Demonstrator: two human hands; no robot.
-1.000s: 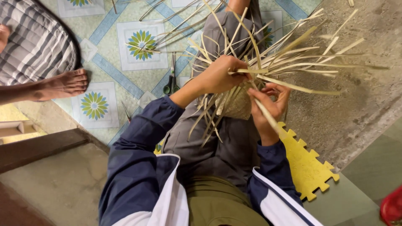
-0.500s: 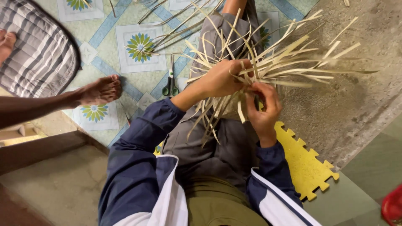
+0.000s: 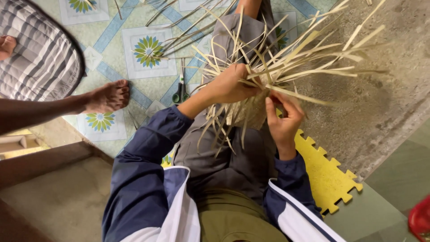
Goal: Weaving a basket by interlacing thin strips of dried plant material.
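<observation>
Pale straw-coloured strips point(image 3: 286, 67), flat, thin and stiff like split cane or palm leaf, fan out from a woven knot held above the person's lap. Their long ends point mostly up and to the right in the head view, towards the rough grey concrete floor point(image 3: 380, 112); shorter ends hang down over the grey trousers point(image 3: 233, 157). The left hand point(image 3: 230, 85) is closed around the bundle where the strips cross, fingers wrapped over it. The right hand point(image 3: 282, 118) pinches a single strip between thumb and fingertips just beside the knot, the two hands almost touching.

Under the right forearm lies a yellow foam mat point(image 3: 324, 175) with a toothed puzzle edge. A pair of green-handled scissors point(image 3: 180, 89) rests on the patterned tile floor point(image 3: 148, 49), near the left wrist, among loose strips. Another person's bare foot point(image 3: 107, 96) stands on the tiles at the left, beside a grey striped cushion point(image 3: 40, 58).
</observation>
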